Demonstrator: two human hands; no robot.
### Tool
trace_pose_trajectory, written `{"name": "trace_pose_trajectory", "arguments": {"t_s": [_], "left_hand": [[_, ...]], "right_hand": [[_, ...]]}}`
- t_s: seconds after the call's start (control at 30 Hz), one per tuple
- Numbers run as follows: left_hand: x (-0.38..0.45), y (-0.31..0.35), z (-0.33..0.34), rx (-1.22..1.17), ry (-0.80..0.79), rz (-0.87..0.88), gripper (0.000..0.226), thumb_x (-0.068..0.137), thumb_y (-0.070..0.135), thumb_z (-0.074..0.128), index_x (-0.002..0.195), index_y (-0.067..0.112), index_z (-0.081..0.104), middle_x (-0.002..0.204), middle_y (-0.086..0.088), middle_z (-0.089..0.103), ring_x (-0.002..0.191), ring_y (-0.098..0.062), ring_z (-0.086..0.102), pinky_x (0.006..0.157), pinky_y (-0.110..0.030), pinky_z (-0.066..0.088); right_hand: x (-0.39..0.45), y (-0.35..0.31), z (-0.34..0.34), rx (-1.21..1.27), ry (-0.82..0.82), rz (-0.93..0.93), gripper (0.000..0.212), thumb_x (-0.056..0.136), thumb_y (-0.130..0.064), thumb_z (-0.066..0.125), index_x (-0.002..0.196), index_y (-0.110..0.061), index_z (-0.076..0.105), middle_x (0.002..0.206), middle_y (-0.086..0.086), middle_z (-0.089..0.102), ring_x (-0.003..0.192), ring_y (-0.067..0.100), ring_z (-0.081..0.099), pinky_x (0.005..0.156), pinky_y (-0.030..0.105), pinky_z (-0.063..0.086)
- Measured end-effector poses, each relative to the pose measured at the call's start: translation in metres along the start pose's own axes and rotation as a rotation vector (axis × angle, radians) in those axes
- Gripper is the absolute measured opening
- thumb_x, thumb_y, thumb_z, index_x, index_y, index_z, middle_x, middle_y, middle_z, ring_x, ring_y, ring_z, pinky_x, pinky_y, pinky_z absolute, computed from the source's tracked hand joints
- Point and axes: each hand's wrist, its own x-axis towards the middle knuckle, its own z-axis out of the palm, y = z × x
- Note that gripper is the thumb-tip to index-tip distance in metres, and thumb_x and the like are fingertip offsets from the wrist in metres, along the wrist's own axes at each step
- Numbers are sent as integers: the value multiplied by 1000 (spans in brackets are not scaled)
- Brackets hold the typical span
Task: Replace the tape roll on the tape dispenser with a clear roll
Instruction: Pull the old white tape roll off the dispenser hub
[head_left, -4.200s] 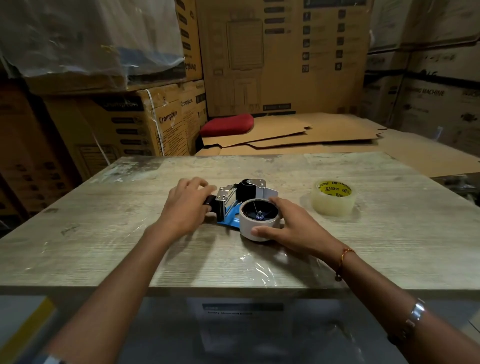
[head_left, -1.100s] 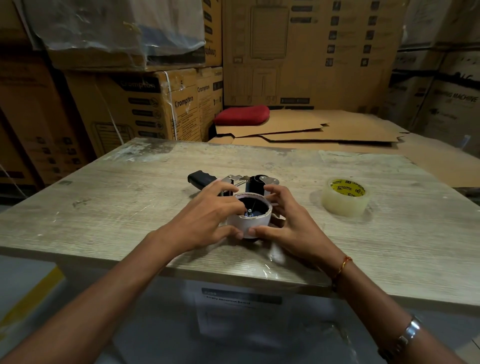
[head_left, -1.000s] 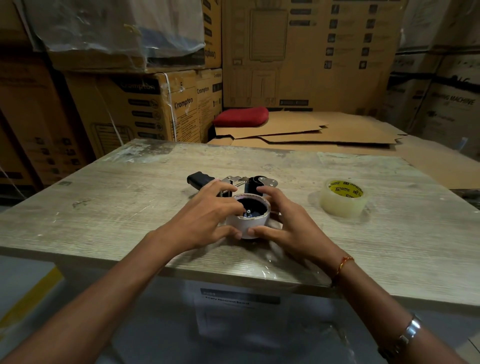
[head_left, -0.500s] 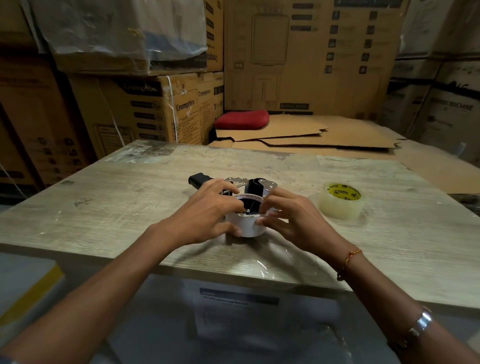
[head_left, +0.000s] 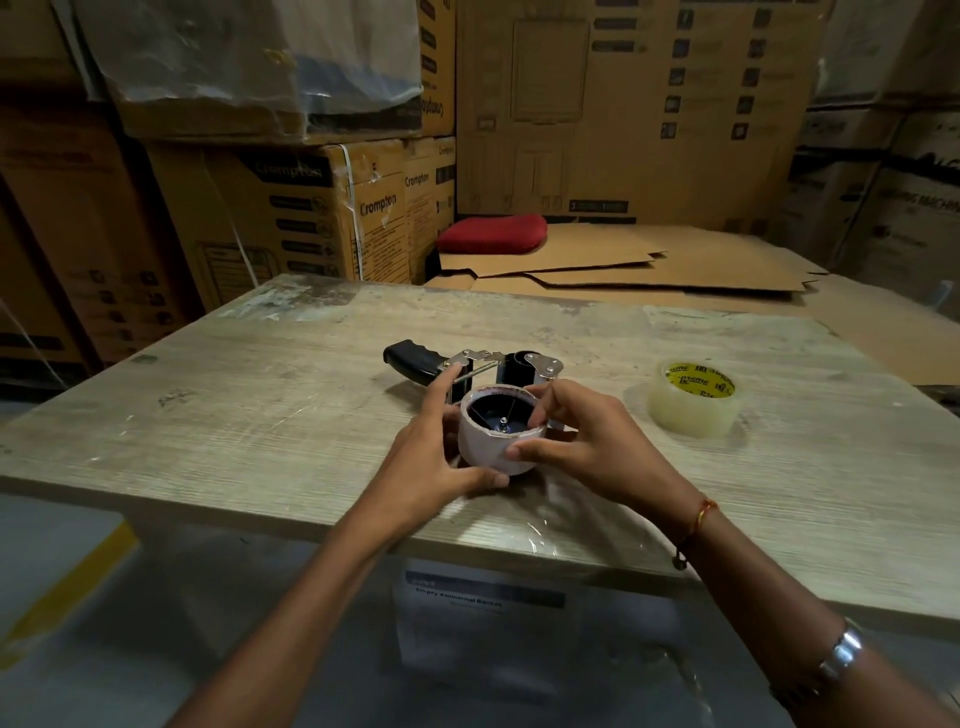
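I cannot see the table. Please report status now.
Left hand and right hand both grip old white roll, seated on dispenser. Clear roll waits apart, right. Nothing blocking.

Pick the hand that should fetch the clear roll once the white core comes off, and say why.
Right. The clear roll sits on the table to the right of the right hand. The left hand is on the far side of the white core, touching the dispenser, so it can steady it.
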Motion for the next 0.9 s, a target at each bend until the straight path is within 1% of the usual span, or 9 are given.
{"name": "trace_pose_trajectory", "arguments": {"t_s": [0.13,0.23,0.3,0.4,0.5,0.57,0.6,0.73,0.9], "left_hand": [[3,2,2,49,-53,-32,142,53,44,95,153,50,-6,150,8,47,133,-11,46,110,-39,44],[2,5,3,118,-33,-50,145,55,44,95,154,45,-10,147,10,50,126,-10,50,99,-30,46],[1,7,3,171,-18,-52,145,55,47,94,155,42,-10,145,9,54,124,-14,53,92,-27,45],[2,6,3,203,-17,-57,144,54,51,93,156,41,-8,144,8,55,125,-17,54,89,-26,44],[2,5,0,187,-32,-69,131,52,57,90,154,47,8,135,11,60,118,-16,59,86,-29,52],[2,4,-2,153,-30,-65,101,55,58,88,139,54,32,121,17,66,105,-8,63,72,-22,54],[1,5,-3,150,-29,-65,91,57,59,87,133,55,38,116,18,66,101,-5,63,69,-19,52],[0,5,-2,169,-13,-64,85,59,63,84,131,52,41,113,18,67,102,-4,62,78,-25,55],[-1,6,0,240,2,-19,84,67,67,78,137,47,36,120,16,66,106,-8,62,88,-33,53]], "right_hand": [[2,-3,6,36,29,-20,32,70,-32,88,83,-24,60,126,-2,67,114,12,66,95,38,57],[2,-2,8,118,29,-7,33,69,-28,90,82,-19,61,126,-3,68,114,11,67,95,35,58],[-1,-2,8,150,32,-2,32,69,-25,90,81,-17,61,126,-5,69,114,10,67,95,33,57],[-3,-4,7,180,31,12,32,69,-23,90,82,-14,62,124,-10,68,115,7,67,94,31,57],[-3,-4,6,208,25,27,32,70,-21,89,83,-10,61,123,-12,68,114,6,67,94,28,56],[-4,-3,4,233,14,31,31,72,-18,88,84,-8,61,123,-12,68,113,6,67,93,27,56],[-4,-3,4,248,8,31,30,72,-16,87,84,-7,61,125,-11,68,114,7,68,93,28,56],[-4,3,3,306,1,19,28,74,-13,86,83,-7,60,129,-7,68,118,11,66,96,32,55],[-6,10,6,345,18,11,32,70,-25,86,85,-10,61,133,-5,67,122,12,64,102,40,54]]}}
